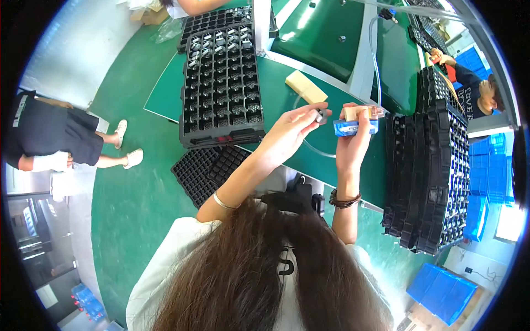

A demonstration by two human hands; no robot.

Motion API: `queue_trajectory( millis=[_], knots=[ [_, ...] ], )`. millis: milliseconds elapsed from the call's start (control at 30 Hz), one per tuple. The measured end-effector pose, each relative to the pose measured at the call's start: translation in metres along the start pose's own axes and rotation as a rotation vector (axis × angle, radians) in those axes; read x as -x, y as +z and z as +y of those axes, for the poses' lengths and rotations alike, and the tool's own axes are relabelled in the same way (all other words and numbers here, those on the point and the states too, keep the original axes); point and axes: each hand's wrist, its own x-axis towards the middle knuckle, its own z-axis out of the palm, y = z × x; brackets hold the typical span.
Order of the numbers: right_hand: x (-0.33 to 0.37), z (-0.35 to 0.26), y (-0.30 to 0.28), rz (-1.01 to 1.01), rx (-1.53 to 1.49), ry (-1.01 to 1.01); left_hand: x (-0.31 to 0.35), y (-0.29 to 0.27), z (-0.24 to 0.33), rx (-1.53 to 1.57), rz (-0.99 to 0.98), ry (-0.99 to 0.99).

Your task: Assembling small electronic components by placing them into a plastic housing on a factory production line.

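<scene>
My left hand [292,129] is raised over the green bench, with thumb and fingers pinched on a small dark metal part [320,116]. Close beside it, my right hand [352,149] grips a small boxy device [346,128], blue below with a tan, partly see-through upper part. A gap separates the metal part from the device. What the device is cannot be made out. Just beyond my left fingertips, a pale yellow block [305,86] lies on the bench.
To the left, a black compartment tray [221,94] carries several metal parts at its far end. Tall stacked black trays [425,176] stand at the right. A thin pale hose [377,60] runs down to the bench. Other people are at left and far right.
</scene>
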Motion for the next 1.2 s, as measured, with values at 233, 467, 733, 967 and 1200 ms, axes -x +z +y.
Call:
queue_trajectory(
  millis=[233,467,733,967,1200],
  knots=[
    [0.035,-0.003,-0.008,-0.007,0.128,-0.036,0.023,0.014,-0.020,-0.195,0.066,0.000],
    [0.053,0.016,-0.007,0.017,0.133,0.038,0.040,0.006,-0.032,-0.199,0.134,0.168],
    [0.058,0.022,-0.010,-0.020,0.168,0.013,0.042,0.008,-0.034,-0.230,0.299,0.133],
    [0.061,0.026,-0.013,-0.052,0.101,0.109,0.046,-0.002,-0.029,-0.284,0.233,0.051],
    [0.066,0.039,-0.011,-0.033,0.159,0.222,0.049,-0.020,-0.042,-0.237,0.270,0.066]
  ],
)
